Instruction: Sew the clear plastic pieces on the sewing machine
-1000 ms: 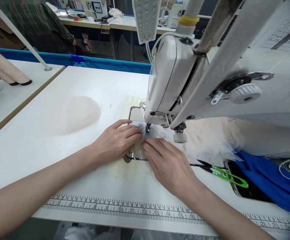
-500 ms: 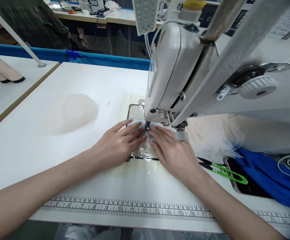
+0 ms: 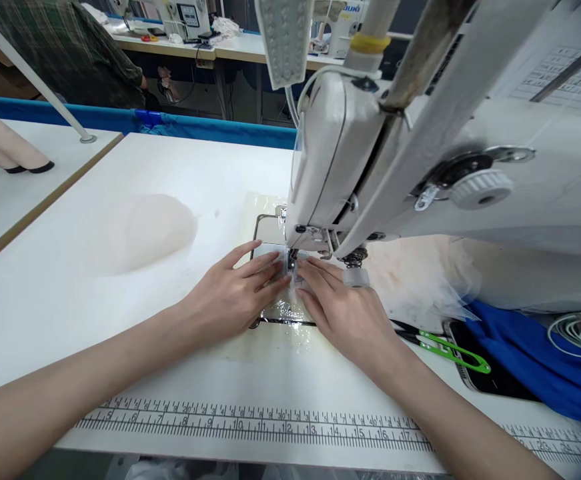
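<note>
Both hands rest palm down at the needle area of a white sewing machine (image 3: pixel 320 147). My left hand (image 3: pixel 233 290) lies left of the presser foot (image 3: pixel 291 259), its fingers stretched over a thin, see-through piece of fabric (image 3: pixel 280 252). From the other side, my right hand (image 3: pixel 347 310) touches the same fabric with extended fingertips, close to the foot. Beneath them is the metal-edged needle plate (image 3: pixel 283 323), covered by shiny clear film. The fabric's outline is mostly hidden by the fingers.
Sheer, pale fabric (image 3: pixel 157 230) lies on the white table at left; more tulle (image 3: pixel 420 273) is bunched at right. Green-handled thread snips (image 3: pixel 455 350), a phone (image 3: pixel 500 383) and blue cloth (image 3: pixel 535 360) sit at right. A printed ruler (image 3: pixel 260 423) follows the front edge. Another person's sleeve (image 3: pixel 90 53) shows behind.
The camera view has shifted slightly, so the machine appears a little lower and farther left. My hands keep nearly the same place beside the presser foot.
</note>
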### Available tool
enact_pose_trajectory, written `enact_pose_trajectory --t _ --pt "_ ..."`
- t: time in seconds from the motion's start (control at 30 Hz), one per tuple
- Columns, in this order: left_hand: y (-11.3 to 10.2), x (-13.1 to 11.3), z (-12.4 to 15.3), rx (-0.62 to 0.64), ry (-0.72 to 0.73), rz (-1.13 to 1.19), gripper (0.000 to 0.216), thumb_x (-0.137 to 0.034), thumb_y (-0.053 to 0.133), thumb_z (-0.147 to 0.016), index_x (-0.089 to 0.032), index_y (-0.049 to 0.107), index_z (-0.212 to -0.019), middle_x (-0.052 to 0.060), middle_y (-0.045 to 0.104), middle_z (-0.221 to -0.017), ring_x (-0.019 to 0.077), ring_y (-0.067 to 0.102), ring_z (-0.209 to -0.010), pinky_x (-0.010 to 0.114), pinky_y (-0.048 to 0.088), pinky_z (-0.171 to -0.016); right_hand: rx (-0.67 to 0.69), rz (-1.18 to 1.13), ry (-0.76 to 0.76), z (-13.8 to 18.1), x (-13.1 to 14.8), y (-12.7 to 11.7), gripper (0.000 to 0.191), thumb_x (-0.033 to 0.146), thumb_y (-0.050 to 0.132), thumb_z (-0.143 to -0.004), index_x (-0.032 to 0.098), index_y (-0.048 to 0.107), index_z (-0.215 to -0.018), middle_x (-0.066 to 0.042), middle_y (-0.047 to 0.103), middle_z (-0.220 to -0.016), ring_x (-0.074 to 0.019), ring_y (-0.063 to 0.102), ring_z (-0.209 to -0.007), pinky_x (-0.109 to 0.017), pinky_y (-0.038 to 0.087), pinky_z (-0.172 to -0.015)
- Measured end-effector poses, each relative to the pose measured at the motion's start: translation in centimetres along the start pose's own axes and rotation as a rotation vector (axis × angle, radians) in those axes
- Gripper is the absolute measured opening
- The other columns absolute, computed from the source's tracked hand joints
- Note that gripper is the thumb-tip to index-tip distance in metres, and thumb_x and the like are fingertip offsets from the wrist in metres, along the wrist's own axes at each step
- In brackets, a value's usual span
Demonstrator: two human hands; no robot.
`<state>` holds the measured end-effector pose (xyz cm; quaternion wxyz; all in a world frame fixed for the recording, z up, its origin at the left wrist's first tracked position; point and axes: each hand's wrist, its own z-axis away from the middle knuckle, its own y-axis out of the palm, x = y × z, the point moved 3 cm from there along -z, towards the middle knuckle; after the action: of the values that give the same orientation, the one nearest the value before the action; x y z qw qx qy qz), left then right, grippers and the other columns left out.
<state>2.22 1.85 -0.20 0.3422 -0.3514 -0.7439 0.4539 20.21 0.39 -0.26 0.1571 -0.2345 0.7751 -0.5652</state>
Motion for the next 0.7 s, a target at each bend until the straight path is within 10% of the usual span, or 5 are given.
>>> enact_pose_trajectory --t 0.7 --pt "-0.2 -0.5 0.2 -0.124 -0.023 0.045 0.032 -0.011 0.047 -0.09 -0.013 0.063 -0.118 0.007 0.07 -0.117 0.021 0.058 -0.12 0.045 0.029 -0.117 -0.169 -0.042 -0.196 1.0 1.3 -1.1 0.018 0.018 0.054 -0.092 0.015 0.07 -0.099 -0.007 0.073 -0.107 -0.0183 0.066 -0.092 -0.032 0.052 -0.076"
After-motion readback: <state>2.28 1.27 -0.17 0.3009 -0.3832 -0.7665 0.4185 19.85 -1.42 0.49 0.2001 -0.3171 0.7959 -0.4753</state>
